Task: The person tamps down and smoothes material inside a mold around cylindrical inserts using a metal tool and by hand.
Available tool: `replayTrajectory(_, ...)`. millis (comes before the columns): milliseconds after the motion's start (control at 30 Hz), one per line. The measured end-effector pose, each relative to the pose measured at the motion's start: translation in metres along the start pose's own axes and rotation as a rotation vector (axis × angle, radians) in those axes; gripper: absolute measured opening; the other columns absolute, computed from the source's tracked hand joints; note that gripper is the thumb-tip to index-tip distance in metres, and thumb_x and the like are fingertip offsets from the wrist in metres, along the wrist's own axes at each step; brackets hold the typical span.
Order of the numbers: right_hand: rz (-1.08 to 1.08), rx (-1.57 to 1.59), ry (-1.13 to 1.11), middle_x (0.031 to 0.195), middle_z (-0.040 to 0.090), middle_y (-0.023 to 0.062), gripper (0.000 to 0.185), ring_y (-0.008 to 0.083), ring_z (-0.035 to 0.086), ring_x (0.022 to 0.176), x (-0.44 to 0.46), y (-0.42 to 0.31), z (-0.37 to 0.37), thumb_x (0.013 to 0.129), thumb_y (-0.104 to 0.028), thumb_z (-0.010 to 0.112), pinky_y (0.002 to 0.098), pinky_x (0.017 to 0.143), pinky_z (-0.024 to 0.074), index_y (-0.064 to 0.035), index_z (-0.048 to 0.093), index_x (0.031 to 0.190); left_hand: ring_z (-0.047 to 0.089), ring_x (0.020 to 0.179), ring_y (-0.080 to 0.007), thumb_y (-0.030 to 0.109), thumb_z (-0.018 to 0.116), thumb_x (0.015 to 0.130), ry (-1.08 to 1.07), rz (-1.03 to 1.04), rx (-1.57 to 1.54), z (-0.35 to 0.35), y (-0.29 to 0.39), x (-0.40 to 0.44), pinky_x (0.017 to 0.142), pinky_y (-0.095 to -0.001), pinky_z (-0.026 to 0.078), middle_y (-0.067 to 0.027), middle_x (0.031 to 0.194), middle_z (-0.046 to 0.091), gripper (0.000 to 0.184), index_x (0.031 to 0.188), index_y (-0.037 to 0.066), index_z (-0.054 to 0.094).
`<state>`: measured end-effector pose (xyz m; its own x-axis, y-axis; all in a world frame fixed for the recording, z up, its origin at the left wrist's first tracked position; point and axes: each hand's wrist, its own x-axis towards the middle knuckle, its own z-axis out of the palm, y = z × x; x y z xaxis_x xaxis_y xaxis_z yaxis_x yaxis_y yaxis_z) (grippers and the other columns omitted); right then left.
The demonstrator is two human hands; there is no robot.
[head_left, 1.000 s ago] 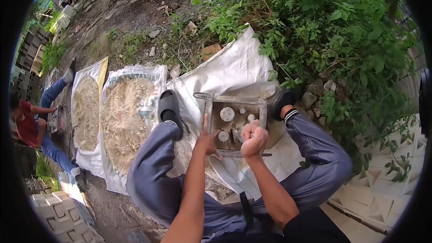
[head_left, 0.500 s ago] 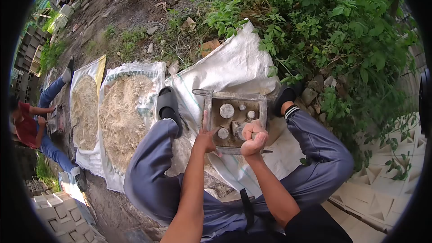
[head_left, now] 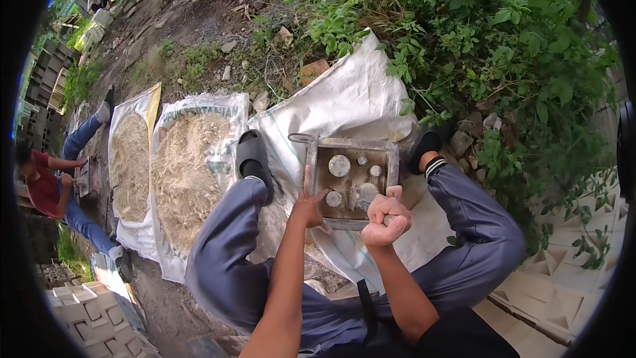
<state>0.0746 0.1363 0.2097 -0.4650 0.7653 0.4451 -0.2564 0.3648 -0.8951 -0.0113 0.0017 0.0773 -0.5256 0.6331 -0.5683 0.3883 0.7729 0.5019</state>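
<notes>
A square grey mould frame point(head_left: 392, 166), caked with pale material, lies on a white woven sack between my legs. Several round grey pegs stand inside it, a wide one point(head_left: 339, 166) among them. My left hand point(head_left: 307, 211) grips the near left corner, one finger stretched along the left side and the thumb on the inner edge. At the near right corner, my right hand point(head_left: 386, 217) is closed in a fist round the handle of a hammer. The blocky grey hammer head point(head_left: 365, 192) is inside the frame; its underside is hidden.
Sacks of pale sandy powder point(head_left: 189, 179) lie left of my foot. Beyond them a person in a red shirt point(head_left: 46, 185) sits with another mould. Leafy plants point(head_left: 503, 59) crowd the far right. Patterned pale blocks point(head_left: 563, 278) stand at right, others point(head_left: 93, 318) lower left.
My right fist has shifted slightly toward me and tilted, showing more of the hammer handle. My left hand stays on the frame; the whole view has shifted a little.
</notes>
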Motion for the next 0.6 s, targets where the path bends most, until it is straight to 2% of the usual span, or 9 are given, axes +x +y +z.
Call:
replayTrajectory(67, 0.01, -0.063, -0.188, 0.041, 0.029, 0.0011, 0.054, 0.0148, 0.018, 0.044, -0.01, 0.035, -0.001, 0.096, -0.043, 0.024, 0.0306, 0.068, 0.0312, -0.011, 0.025, 0.052, 0.011, 0.146, -0.0366, 0.038, 0.096, 0.027, 0.0, 0.005, 0.007, -0.001, 0.001, 0.0, 0.117, -0.0401, 0.027, -0.0232, 0.15, -0.032, 0.121, 0.139, 0.02, 0.051)
replayTrajectory(100, 0.186, -0.158, -0.15, 0.042, 0.03, 0.0013, 0.057, 0.0152, 0.021, 0.045, -0.001, 0.024, 0.007, 0.096, -0.044, 0.024, 0.0311, 0.066, 0.0312, -0.0109, 0.026, 0.05, 0.011, 0.146, -0.0371, 0.039, 0.096, 0.027, 0.006, -0.003, 0.014, -0.001, 0.002, 0.001, 0.117, -0.0403, 0.027, -0.0235, 0.15, -0.032, 0.121, 0.139, 0.02, 0.051)
replayTrajectory(133, 0.183, -0.159, -0.144, 0.042, 0.03, 0.0013, 0.057, 0.0152, 0.021, 0.045, 0.003, 0.012, 0.005, 0.096, -0.044, 0.024, 0.0311, 0.066, 0.0312, -0.0109, 0.026, 0.05, 0.011, 0.146, -0.0371, 0.039, 0.096, 0.027, 0.007, 0.003, 0.017, 0.001, 0.002, 0.0, 0.117, -0.0403, 0.027, -0.0235, 0.15, -0.032, 0.121, 0.139, 0.02, 0.051)
replayTrajectory(233, 0.093, 0.003, -0.064, 0.045, 0.032, 0.0044, 0.058, 0.0184, 0.029, 0.049, 0.009, -0.013, 0.001, 0.096, -0.044, 0.024, 0.0341, 0.053, 0.0286, -0.0077, 0.029, 0.051, 0.011, 0.146, -0.0379, 0.039, 0.096, 0.027, 0.023, 0.015, 0.007, -0.003, 0.001, 0.002, 0.117, -0.0403, 0.026, -0.0239, 0.149, -0.033, 0.122, 0.139, 0.02, 0.051)
replayTrajectory(300, 0.059, -0.065, -0.118, 0.045, 0.033, 0.0044, 0.059, 0.0183, 0.029, 0.049, -0.011, 0.021, 0.001, 0.095, -0.045, 0.025, 0.0337, 0.054, 0.0291, -0.0078, 0.03, 0.05, 0.028, 0.14, -0.0388, 0.034, 0.096, 0.034, 0.085, 0.044, 0.046, -0.003, 0.005, -0.005, 0.112, -0.0417, 0.037, -0.0171, 0.151, -0.033, 0.117, 0.141, 0.022, 0.049)
replayTrajectory(367, -0.044, -0.127, -0.263, 0.045, 0.036, 0.0045, 0.059, 0.0181, 0.029, 0.049, -0.008, 0.035, 0.0, 0.094, -0.044, 0.028, 0.0331, 0.056, 0.0298, -0.0074, 0.032, 0.048, 0.029, 0.14, -0.0391, 0.034, 0.096, 0.034, 0.057, 0.02, 0.047, -0.004, 0.008, -0.004, 0.112, -0.0417, 0.037, -0.017, 0.151, -0.034, 0.117, 0.141, 0.022, 0.049)
replayTrajectory(400, -0.048, -0.124, -0.261, 0.045, 0.036, 0.0045, 0.059, 0.0181, 0.029, 0.049, -0.002, 0.03, 0.005, 0.094, -0.044, 0.028, 0.0331, 0.056, 0.0298, -0.0074, 0.032, 0.048, 0.029, 0.14, -0.0395, 0.034, 0.096, 0.034, 0.031, -0.015, 0.043, -0.005, 0.008, -0.004, 0.112, -0.0417, 0.037, -0.0169, 0.151, -0.034, 0.117, 0.141, 0.022, 0.048)
replayTrajectory(467, 0.131, -0.133, -0.22, 0.044, 0.036, 0.0039, 0.057, 0.0178, 0.029, 0.049, 0.003, 0.018, 0.01, 0.093, -0.042, 0.028, 0.0325, 0.057, 0.0304, -0.0077, 0.03, 0.048, 0.029, 0.14, -0.0397, 0.034, 0.096, 0.034, 0.034, -0.006, 0.034, 0.001, 0.007, -0.008, 0.112, -0.042, 0.037, -0.0167, 0.151, -0.034, 0.117, 0.141, 0.023, 0.048)
replayTrajectory(600, -0.012, 0.013, -0.113, 0.042, 0.033, 0.0029, 0.056, 0.0175, 0.028, 0.046, -0.009, 0.03, 0.001, 0.095, -0.04, 0.025, 0.031, 0.06, 0.0312, -0.007, 0.03, 0.049, 0.029, 0.14, -0.0404, 0.034, 0.096, 0.033, 0.037, 0.011, 0.012, -0.001, 0.002, -0.003, 0.112, -0.0424, 0.037, -0.0167, 0.151, -0.035, 0.119, 0.141, 0.023, 0.047)
